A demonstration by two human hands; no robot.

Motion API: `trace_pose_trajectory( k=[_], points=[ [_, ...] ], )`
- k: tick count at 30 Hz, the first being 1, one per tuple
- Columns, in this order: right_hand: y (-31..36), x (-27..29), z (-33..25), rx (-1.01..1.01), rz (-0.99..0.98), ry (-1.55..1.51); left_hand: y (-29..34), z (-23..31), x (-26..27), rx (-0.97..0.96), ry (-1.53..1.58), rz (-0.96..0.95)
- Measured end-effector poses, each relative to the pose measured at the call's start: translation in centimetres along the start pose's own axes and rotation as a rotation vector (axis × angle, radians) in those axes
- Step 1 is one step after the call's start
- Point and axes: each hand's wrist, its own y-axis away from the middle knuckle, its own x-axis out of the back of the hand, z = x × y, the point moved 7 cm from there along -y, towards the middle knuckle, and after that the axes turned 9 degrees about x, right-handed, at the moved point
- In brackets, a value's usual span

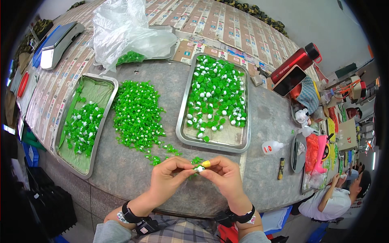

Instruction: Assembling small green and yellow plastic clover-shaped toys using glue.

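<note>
Close to the table's near edge, my left hand point(172, 178) and my right hand point(224, 177) meet fingertip to fingertip. Both pinch one small white eyeball piece point(200, 169) with a black dot and a bit of green plastic. A yellow wrap point(206, 163) covers the tip of my right index finger. Just beyond my hands, a few loose green pieces point(170, 148) trail off from a large heap of small green plastic parts point(137, 115) with pale centres. Beyond, slightly right, a metal tray point(214, 143) holds many green pieces with white eyeballs.
At left stands another metal tray point(84, 174) with fewer eyeball pieces. A clear plastic bag point(123, 34) covers a tray behind. To the right are a white squeeze bottle point(272, 147), a small dark tube point(281, 168), a phone point(289, 80), a red flask point(295, 62) and a seated person point(332, 202).
</note>
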Motion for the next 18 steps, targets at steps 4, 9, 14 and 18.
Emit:
trace_pose_trajectory(
  k=[4, 9, 14, 18],
  points=[
    [-0.4, -0.2, 0.5, -0.062, 0.002, -0.219, 0.1, 2.4, -0.6, -0.255, -0.415, 0.009],
    [-0.3, 0.2, 1.5, -0.109, -0.073, -0.109, 0.5, 3.2, -1.2, -0.398, -0.604, 0.012],
    [-0.5, 0.3, 1.7, -0.112, -0.076, -0.117, 0.5, 3.2, -1.4, -0.418, -0.667, 0.014],
    [-0.9, 0.1, 0.9, -0.091, -0.071, -0.048, 0.2, 2.1, -0.7, -0.259, -0.601, -0.005]
  ],
)
